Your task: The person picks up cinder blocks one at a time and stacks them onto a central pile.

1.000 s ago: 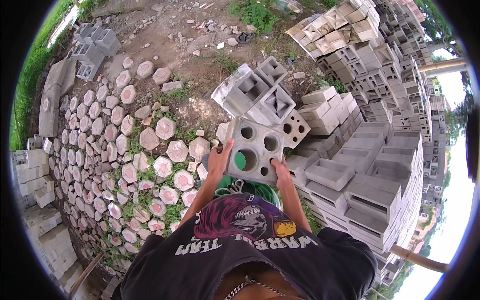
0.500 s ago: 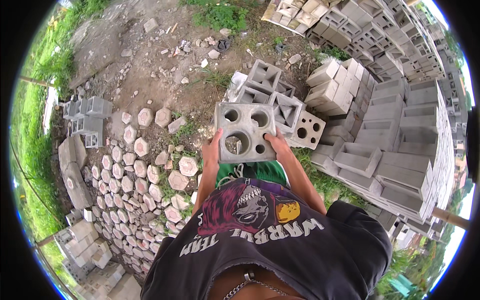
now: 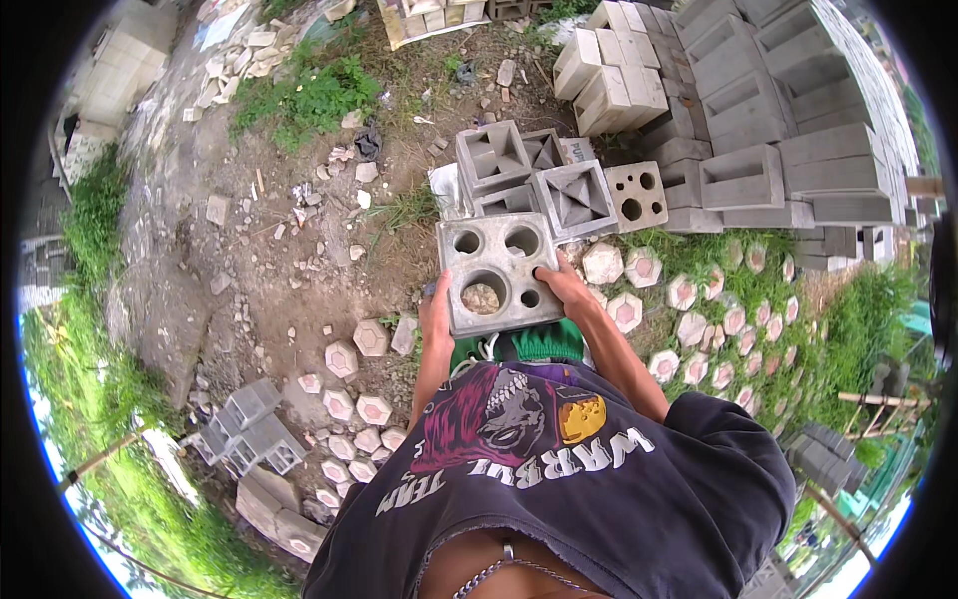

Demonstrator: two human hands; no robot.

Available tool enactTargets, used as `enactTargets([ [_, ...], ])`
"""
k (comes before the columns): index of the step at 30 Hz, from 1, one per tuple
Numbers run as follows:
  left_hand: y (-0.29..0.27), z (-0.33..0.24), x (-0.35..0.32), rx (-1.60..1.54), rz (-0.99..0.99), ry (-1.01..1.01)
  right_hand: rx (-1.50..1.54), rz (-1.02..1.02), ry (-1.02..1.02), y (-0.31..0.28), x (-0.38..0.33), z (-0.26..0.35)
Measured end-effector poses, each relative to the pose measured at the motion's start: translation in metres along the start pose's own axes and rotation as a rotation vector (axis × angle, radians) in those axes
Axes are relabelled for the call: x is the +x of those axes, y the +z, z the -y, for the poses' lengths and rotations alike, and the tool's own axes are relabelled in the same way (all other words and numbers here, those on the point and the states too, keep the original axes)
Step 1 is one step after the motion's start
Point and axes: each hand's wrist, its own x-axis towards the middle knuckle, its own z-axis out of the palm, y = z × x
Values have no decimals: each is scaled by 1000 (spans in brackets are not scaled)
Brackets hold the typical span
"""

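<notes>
A grey concrete block (image 3: 511,282) with several round holes of different sizes is held in front of my body. My left hand (image 3: 436,307) grips its left side, and my right hand (image 3: 562,288) grips the right side, thumb by a small hole. Just beyond it lies a cluster of square decorative concrete blocks (image 3: 492,160) with slanted inner ribs, one showing an X-shaped face (image 3: 575,200). To their right rests a second, tan block with round holes (image 3: 637,197). Whether the held block touches the cluster I cannot tell.
Stacked hollow concrete blocks (image 3: 743,180) rise at the right, with pale blocks (image 3: 609,85) piled beside them. Hexagonal pavers (image 3: 681,293) are set in grass at the right, others (image 3: 341,359) at the left. A few grey blocks (image 3: 244,424) sit lower left. Rubble and weeds (image 3: 309,100) dot the dirt.
My view has swung to the left, so the paver path now shows on my right as well. The holed block stays in both hands, with the grip unchanged.
</notes>
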Motion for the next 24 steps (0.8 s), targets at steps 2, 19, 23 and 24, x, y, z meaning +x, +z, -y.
enactTargets([
  [2,-18,-17,27,67,11,-23,61,-54,16,25,9,-19],
  [19,-125,-153,104,188,211,-221,279,-285,107,211,35,-43],
  [23,-105,-176,135,268,292,-177,326,-327,90,217,51,-9],
  [24,-94,-187,144,289,340,-194,348,-337,85,217,55,3],
])
